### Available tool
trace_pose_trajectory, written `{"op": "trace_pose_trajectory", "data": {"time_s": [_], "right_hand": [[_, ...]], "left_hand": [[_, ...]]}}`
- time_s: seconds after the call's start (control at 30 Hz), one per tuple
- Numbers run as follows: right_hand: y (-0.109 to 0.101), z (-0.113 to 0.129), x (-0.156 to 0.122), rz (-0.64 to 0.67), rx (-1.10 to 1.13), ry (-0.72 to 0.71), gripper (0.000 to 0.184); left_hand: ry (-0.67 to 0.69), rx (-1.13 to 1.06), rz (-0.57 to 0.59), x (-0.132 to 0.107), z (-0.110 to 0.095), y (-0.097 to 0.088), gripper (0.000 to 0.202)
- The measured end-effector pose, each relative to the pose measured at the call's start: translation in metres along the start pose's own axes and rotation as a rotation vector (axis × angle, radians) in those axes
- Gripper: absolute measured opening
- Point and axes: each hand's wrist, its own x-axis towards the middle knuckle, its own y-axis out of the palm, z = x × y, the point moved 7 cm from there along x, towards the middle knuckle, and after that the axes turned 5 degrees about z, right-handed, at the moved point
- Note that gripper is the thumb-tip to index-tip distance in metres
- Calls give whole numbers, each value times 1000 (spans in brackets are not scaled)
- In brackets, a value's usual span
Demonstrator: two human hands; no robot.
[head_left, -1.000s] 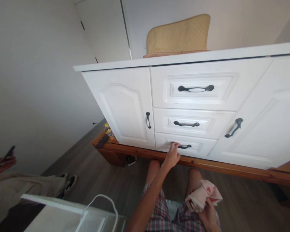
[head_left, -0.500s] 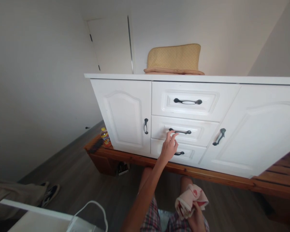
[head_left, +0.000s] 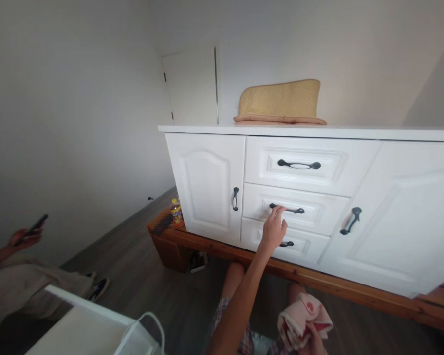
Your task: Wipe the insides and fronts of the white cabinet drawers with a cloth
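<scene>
My left hand [head_left: 275,230] reaches up to the middle drawer [head_left: 318,215] of a white cabinet, its fingers hooked over the left part of the dark drawer handle [head_left: 295,211]. That drawer looks closed, level with the drawers above and below it. Low on the right, my right hand [head_left: 313,340] grips a bunched pink and white cloth [head_left: 299,315] with red marks, held above my lap. The cloth covers part of the fingers. Behind my left hand, the bottom drawer's handle [head_left: 286,243] is partly hidden.
The cabinet [head_left: 203,187] stands on a wooden bench [head_left: 214,247]. A folded yellow mat [head_left: 281,102] lies on top. A bottle [head_left: 176,213] stands by its left side. At left, another person's hand [head_left: 27,237] holds a phone. A white surface [head_left: 85,330] with a cable is at lower left.
The view has shifted, so the cabinet sits farther right and lower. My left hand stays at the middle handle, and the drawer has not visibly moved. More of the other person's hand shows.
</scene>
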Motion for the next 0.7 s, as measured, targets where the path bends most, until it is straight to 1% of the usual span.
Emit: {"op": "trace_pose_trajectory", "data": {"time_s": [0.07,0.17,0.27,0.4,0.53,0.7], "right_hand": [[2,-4,-7,-34,52,-7,53],[2,-2,-10,-54,61,-48,49],[-3,-1,-7,-43,77,-40,48],[-9,-5,1,-36,102,-55,43],[-7,-12,3,-23,110,-38,46],[-1,-7,-4,-10,98,-53,53]], "left_hand": [[-9,-29,4,-1,2,3,56],[0,-65,5,-1,6,5,57],[11,-79,-4,-1,7,6,58],[-9,-52,-52,-2,6,10,58],[-15,-17,-69,-3,6,16,61],[16,-6,-35,-6,12,15,65]]}}
